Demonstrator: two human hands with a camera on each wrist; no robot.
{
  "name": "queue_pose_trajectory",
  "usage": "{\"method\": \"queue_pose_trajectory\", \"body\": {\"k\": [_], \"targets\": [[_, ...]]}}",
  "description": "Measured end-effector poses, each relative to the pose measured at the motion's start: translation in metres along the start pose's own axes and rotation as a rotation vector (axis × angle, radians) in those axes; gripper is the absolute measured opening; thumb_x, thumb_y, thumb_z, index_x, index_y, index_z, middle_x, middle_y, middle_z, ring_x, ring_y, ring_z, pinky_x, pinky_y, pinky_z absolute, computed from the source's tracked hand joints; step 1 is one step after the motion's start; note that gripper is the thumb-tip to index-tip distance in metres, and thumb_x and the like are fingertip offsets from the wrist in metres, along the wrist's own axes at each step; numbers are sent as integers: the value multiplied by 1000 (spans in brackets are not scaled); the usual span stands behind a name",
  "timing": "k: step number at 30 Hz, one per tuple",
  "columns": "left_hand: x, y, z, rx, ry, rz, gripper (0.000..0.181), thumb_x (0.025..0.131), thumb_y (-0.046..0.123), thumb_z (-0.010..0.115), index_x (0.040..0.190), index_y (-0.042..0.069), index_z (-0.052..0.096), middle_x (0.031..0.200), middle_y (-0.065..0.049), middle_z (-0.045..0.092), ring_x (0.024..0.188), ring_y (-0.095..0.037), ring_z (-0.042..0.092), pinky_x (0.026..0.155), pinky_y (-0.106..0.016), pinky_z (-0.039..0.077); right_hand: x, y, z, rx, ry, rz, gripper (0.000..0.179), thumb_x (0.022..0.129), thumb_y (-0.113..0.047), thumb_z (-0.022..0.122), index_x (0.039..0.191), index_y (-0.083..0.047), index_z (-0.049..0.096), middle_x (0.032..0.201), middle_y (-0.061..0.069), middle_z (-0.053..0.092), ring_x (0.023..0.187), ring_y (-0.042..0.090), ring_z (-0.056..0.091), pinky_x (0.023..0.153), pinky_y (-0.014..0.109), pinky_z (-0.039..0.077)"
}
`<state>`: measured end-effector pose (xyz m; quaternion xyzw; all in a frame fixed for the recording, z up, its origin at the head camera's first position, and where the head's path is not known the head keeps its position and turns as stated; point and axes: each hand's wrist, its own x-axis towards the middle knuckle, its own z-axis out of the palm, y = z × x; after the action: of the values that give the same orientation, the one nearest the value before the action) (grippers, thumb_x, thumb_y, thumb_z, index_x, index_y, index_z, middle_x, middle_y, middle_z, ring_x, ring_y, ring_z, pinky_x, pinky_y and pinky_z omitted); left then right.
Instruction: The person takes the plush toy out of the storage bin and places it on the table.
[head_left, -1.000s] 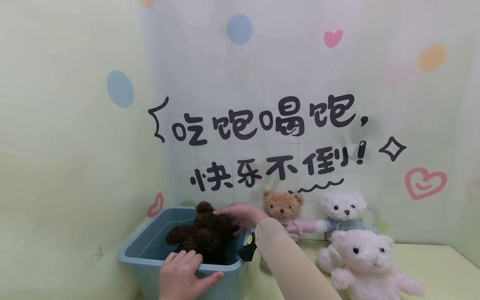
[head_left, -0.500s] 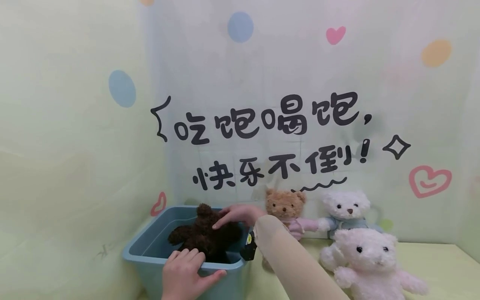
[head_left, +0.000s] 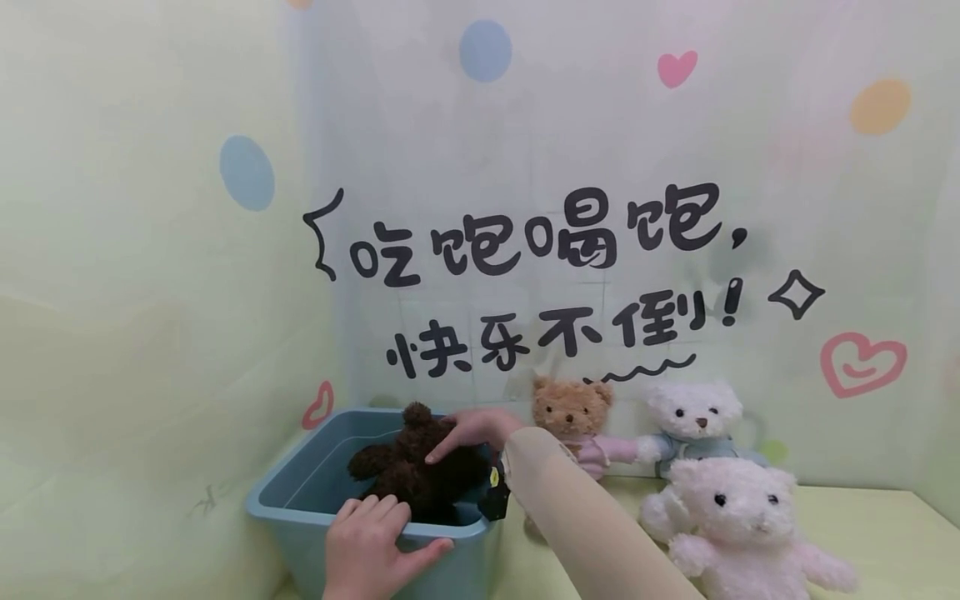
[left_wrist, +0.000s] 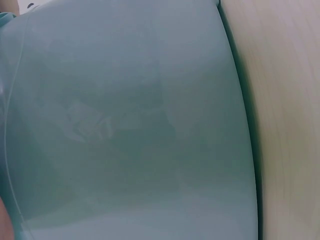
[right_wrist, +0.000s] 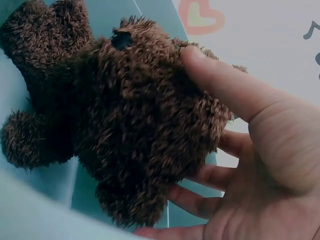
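A dark brown teddy bear (head_left: 405,477) lies in a blue plastic bin (head_left: 288,515), partly hidden by its front wall and the hands. My right hand (head_left: 480,432) reaches over the bin's right side and grips the bear's head. Seen from the right wrist, the bear (right_wrist: 135,110) has the thumb of the hand (right_wrist: 280,150) across its head and the fingers curled round the far side. My left hand (head_left: 367,542) holds the bin's front rim, fingers over the edge, thumb along the outer wall. The left wrist view shows mostly the bin's wall (left_wrist: 130,120).
Right of the bin, a tan bear (head_left: 570,412) in pink and a white bear (head_left: 693,412) in blue sit against the printed backdrop (head_left: 487,125). A pale pink bear (head_left: 750,517) sits closer, on the pale yellow table (head_left: 892,533).
My right hand has taken hold of the brown bear's head, with its thumb now across it. The bear has shifted slightly right inside the bin. My left hand stays on the rim.
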<state>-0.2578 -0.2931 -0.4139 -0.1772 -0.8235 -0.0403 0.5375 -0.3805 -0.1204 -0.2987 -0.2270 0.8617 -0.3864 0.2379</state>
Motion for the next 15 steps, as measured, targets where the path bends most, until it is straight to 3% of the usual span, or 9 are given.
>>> {"method": "queue_pose_trajectory", "body": {"k": [5, 15], "targets": [[1, 0, -1, 2, -4, -1, 63, 66, 85, 57, 51, 27, 38, 53, 14, 23, 50, -4, 28, 52, -26, 34, 0, -1, 0, -52, 6, -24, 65, 87, -29, 73, 141, -5, 45, 133, 17, 52, 119, 35, 48, 104, 56, 32], [0, 2, -3, -5, -32, -25, 61, 67, 84, 58, 52, 28, 42, 53, 16, 24, 51, -2, 27, 54, -24, 34, 1, -3, 0, -38, 100, -19, 55, 85, -21, 74, 132, -3, 52, 125, 17, 56, 111, 38, 53, 98, 59, 37]]}}
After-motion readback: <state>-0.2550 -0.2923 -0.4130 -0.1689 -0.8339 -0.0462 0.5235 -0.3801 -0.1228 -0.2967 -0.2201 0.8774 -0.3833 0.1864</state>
